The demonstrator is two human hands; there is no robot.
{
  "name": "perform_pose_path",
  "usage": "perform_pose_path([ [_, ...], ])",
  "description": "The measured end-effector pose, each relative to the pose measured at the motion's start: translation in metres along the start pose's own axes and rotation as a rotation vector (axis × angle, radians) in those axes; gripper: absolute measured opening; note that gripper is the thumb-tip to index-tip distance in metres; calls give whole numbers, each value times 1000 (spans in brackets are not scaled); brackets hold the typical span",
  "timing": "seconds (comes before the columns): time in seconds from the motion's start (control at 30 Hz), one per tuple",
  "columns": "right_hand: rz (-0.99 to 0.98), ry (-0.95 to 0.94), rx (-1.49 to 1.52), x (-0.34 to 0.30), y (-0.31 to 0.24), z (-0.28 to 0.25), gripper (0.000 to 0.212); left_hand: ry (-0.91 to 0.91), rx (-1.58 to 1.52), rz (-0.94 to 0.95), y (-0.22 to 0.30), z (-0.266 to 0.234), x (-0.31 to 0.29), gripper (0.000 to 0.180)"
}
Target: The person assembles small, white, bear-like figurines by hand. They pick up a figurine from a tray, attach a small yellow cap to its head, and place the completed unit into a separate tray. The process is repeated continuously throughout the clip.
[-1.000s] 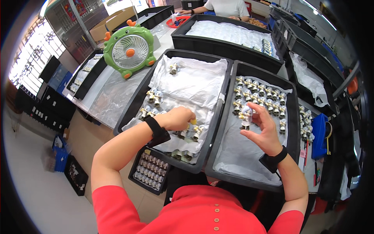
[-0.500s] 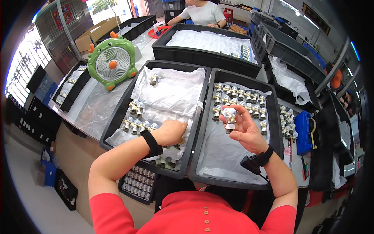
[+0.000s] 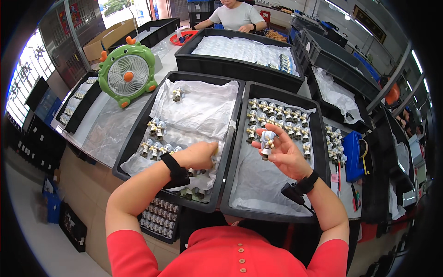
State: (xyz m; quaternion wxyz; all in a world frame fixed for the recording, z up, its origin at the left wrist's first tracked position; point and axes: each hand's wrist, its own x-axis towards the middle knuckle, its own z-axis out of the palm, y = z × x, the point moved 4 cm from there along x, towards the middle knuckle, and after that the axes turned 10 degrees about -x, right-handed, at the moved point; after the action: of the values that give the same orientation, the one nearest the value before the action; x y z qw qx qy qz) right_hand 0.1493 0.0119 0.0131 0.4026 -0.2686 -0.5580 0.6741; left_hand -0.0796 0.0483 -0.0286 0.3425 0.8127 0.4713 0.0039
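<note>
Between the thumb and fingers of my right hand [image 3: 287, 150] is an upright figurine [image 3: 267, 144] with pale blue-white hair and a white outfit, held above the right black tray [image 3: 227, 184]. Rows of similar figurines [image 3: 277, 113] stand at that tray's far end on white paper. My left hand [image 3: 201, 155] reaches into the left black tray [image 3: 121, 159], at its right side, with fingers curled; what they hold, if anything, is hidden. Around that hand stand more figurines [image 3: 156, 148], partly covered by my wrist. A single figurine [image 3: 177, 94] lies on the paper at the far end.
A green fan [image 3: 127, 76] stands left of the trays. Behind them is a large black tray [image 3: 235, 67], with a person [image 3: 236, 17] beyond it. Right of the trays are loose figurines [image 3: 334, 143], a blue bin [image 3: 354, 157] and pens [image 3: 356, 197]. Another figurine tray [image 3: 159, 219] sits below.
The figurine in my right hand has turned from facing me to a more sideways angle. My left hand stays at nearly the same spot in the left tray. The view has shifted slightly.
</note>
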Motion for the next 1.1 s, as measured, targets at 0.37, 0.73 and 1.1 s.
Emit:
perform_pose_path([
  [0.37, 31, 7, 3, -1, 0, 2, 69, 58, -225, -4, -3, -23, -13, 41],
  [0.73, 24, 4, -16, -1, 0, 0, 68, -15, -937, 29, 5, -23, -24, 37],
  [1.1, 32, 3, -33, -1, 2, 0, 67, -30, -1082, 64, 12, -30, -37, 62],
])
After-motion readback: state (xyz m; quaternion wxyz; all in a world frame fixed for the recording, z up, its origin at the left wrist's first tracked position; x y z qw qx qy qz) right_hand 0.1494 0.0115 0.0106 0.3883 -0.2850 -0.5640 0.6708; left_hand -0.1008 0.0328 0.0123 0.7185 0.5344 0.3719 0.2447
